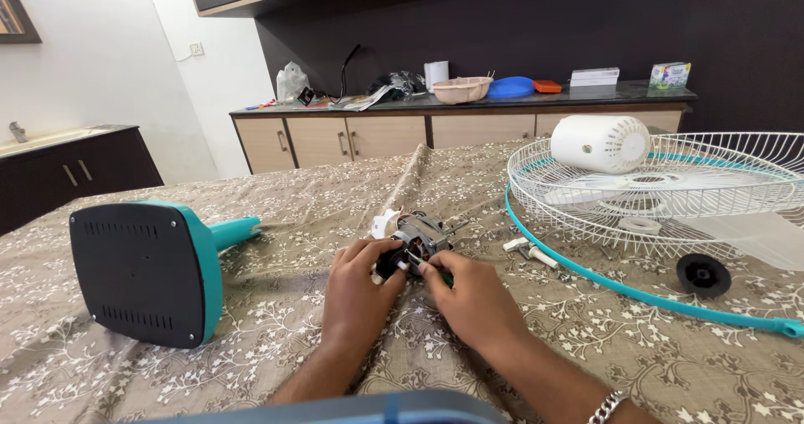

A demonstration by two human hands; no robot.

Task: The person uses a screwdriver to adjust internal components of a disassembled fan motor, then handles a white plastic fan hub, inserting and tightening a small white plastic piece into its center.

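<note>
At the centre of the frame the left hand (358,283) curls around the near end of a small fan motor (416,241), which lies on the cloth-covered surface (276,340). The right hand (469,294) is pinched on a thin tool with a green handle (442,277), whose tip seems to meet the motor's black end.

The tool could slip off and jab the left fingers (383,252), since they sit just beside its tip. The motor rests on soft, creased cloth, so it may roll under pressure.

Small white parts (529,250) lie loose right of the motor, and a careless forearm could sweep them off.

The wire fan guard (670,215) at right holds a white motor cover (600,143) that could roll if the guard is bumped.
</note>
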